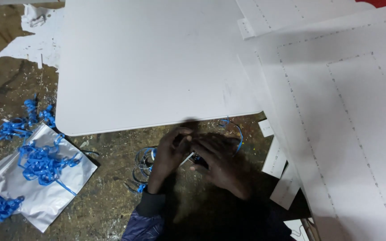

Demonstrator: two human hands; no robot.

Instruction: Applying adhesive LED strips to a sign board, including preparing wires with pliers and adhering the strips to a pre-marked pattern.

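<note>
My left hand (168, 154) and my right hand (217, 163) meet low in the middle of the head view, just below the near edge of a large white board (153, 62). Between their fingers is a small thin white piece (187, 158) with something dark at its end; both hands pinch it, though the motion blur hides the exact grip. A curl of blue strip (234, 129) loops over my right hand. More curled blue strips (143, 165) lie by my left wrist.
A silver pouch (36, 187) with a heap of blue strips (45, 163) lies at the left on the dirty, speckled floor (103, 201). White sheets with dashed lines (345, 125) overlap at the right. Torn white scraps (36, 40) sit at the top left.
</note>
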